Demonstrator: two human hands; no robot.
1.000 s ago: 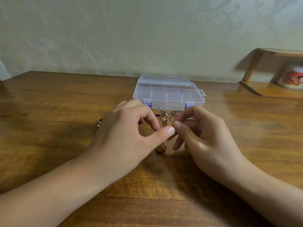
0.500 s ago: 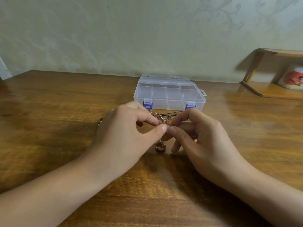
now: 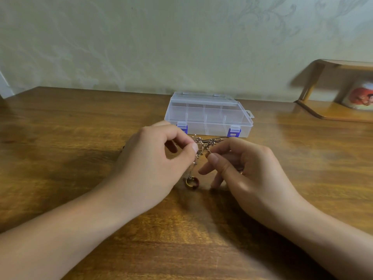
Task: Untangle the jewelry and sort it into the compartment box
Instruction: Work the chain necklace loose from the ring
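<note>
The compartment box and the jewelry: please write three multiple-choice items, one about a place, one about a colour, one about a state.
1. Where is the compartment box?
A. beyond the hands, near the wall
B. at the table's near edge
C. on the shelf

2. What colour are the box latches?
A. green
B. purple-blue
C. red

3. What state is the box lid in?
A. taken off
B. standing open
C. closed

Answers: 1 A, it stands behind the left hand and right hand, which pinch the tangled jewelry. 2 B, both front latches are purple-blue. 3 C, the lid lies flat over the dividers.
</note>
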